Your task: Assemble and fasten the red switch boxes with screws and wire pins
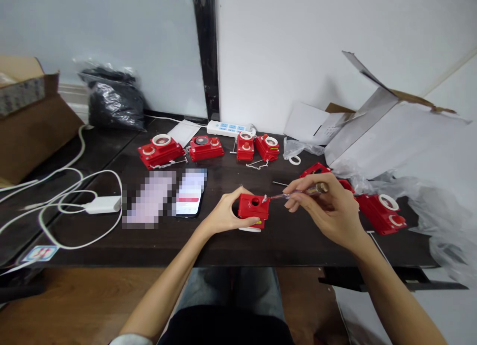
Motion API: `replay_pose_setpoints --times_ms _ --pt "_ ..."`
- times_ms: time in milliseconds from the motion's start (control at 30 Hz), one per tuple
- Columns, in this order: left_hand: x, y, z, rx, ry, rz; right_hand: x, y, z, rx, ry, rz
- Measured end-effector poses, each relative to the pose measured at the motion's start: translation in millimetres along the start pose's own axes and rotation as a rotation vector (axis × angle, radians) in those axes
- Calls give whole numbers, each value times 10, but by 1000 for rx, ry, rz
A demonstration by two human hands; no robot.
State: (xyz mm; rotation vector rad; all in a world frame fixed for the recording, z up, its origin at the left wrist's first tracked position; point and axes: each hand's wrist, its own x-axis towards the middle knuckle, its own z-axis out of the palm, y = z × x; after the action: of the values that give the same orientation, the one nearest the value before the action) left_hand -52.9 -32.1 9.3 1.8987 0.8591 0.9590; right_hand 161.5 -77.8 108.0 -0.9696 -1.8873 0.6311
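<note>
My left hand (228, 212) grips a small red box (254, 205) with a round dark hole in its upward side, near the table's front edge. A white ring shows at the box's underside, and a small pale fitting (265, 198) stands at its right corner. In my right hand (328, 206) is a screwdriver (298, 192) with a clear handle. Its shaft points left, and the tip reaches the pale fitting; whether it touches cannot be made out. Right of my right hand lies another red box (380, 215) with a white ring and a red knob.
Several red boxes (206, 147) stand along the back, near a white power strip (231, 129). A phone (190, 193) lies left of my left hand. White cables (80, 206) spread at far left. A cardboard box (33, 121), black bag (115, 99) and clear plastic (428, 211) flank the table.
</note>
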Motion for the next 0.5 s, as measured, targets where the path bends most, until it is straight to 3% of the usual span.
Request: replay_pose_setpoints --times_ms 367,500 --pt "-9 -1 18 2 9 3 18 3 29 14 50 33" --pt "-37 23 37 16 26 10 29 -37 10 -107 55 18"
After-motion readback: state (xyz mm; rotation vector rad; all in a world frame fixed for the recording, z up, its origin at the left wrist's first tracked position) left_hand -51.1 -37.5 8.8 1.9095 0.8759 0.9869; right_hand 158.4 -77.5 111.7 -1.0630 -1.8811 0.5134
